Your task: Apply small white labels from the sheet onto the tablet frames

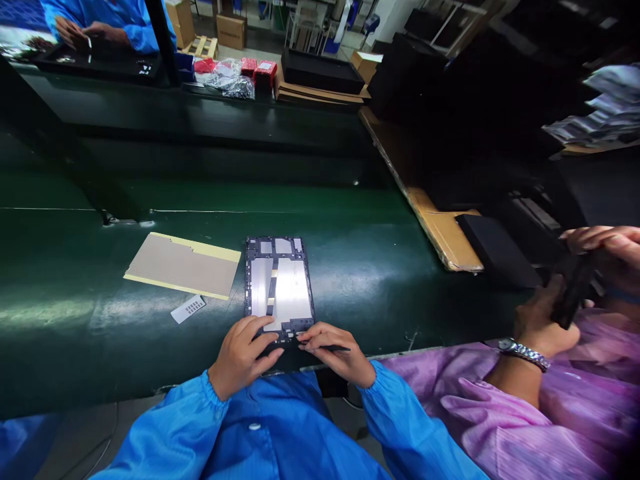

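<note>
A tablet's black inner frame (293, 290) with a shiny silver panel lies flat on the green bench in front of me. My left hand (246, 350) rests at its lower left corner, fingers spread and touching the lower edge. In my right hand (334, 350), a slim black tool (336, 347) is pinched between thumb and fingers, its end at the frame's lower right edge. The tip is too small to make out. To the left lies a beige sheet with yellow edges (185, 263). Just below that sheet is a small white label sheet (188, 309) with grey marks.
A black post (75, 147) slants up from the bench (210, 200) at left. Flat cardboard (440, 233) and dark foam stacks stand to the right. Beside me, a co-worker in a pink sleeve holds a dark object (573, 290). Another person in blue works across the bench over a black tray (100, 65).
</note>
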Motion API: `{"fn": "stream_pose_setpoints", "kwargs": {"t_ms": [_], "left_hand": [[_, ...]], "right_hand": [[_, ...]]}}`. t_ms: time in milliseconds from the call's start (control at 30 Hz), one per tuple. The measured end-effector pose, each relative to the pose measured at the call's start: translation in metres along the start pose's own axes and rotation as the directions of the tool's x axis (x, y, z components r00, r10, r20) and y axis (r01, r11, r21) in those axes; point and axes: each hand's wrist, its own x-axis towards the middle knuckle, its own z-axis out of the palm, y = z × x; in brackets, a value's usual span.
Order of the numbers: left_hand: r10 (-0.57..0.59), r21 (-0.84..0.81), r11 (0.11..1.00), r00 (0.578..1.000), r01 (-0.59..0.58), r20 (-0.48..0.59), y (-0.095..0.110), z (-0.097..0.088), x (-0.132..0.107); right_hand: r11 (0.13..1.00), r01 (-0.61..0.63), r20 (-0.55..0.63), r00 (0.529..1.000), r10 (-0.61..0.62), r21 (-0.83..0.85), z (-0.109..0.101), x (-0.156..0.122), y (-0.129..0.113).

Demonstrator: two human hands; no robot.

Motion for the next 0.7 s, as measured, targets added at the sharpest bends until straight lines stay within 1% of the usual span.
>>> {"fn": "stream_pose_setpoints", "kwargs": {"t_ms": [133, 233, 333, 400, 433, 500, 600, 633, 700], "left_hand": [[0.0, -0.004, 1.0, 1.0, 0.0, 0.001, -0.001, 0.001, -0.001], [-0.002, -0.007, 1.0, 1.0, 0.002, -0.002, -0.001, 0.001, 0.0], [-0.006, -0.006, 1.0, 1.0, 0.006, 0.001, -0.001, 0.0, 0.0], [-0.005, -0.009, 1.0, 1.0, 0.005, 0.005, -0.001, 0.0, 0.0], [-0.005, -0.01, 1.0, 1.0, 0.005, 0.009, -0.001, 0.0, 0.0], [0.001, -0.01, 1.0, 1.0, -0.001, 0.005, -0.001, 0.0, -0.001], [0.007, -0.008, 1.0, 1.0, -0.007, -0.001, -0.002, 0.002, -0.003], [0.008, -0.009, 1.0, 1.0, -0.008, 0.0, -0.002, 0.002, -0.003], [0.011, -0.011, 1.0, 1.0, -0.011, 0.004, -0.003, 0.003, -0.003]], "right_hand": [[0.998, 0.029, 0.042, 0.999, -0.027, -0.053, -0.002, 0.001, -0.004], [0.977, 0.107, 0.15, 0.985, -0.08, -0.183, -0.004, 0.005, -0.011], [0.923, 0.221, 0.269, 0.953, -0.136, -0.316, -0.006, 0.009, -0.019], [0.897, 0.263, 0.309, 0.939, -0.153, -0.356, -0.007, 0.012, -0.023], [0.897, 0.262, 0.309, 0.939, -0.151, -0.356, -0.007, 0.013, -0.023], [0.929, 0.213, 0.248, 0.959, -0.139, -0.301, -0.006, 0.012, -0.022], [0.983, 0.107, 0.056, 0.993, -0.1, -0.149, -0.004, 0.007, -0.017], [0.99, 0.088, 0.006, 0.996, -0.088, -0.112, -0.003, 0.005, -0.015], [0.994, 0.075, -0.041, 0.996, -0.078, -0.085, 0.0, 0.001, -0.011]]}}
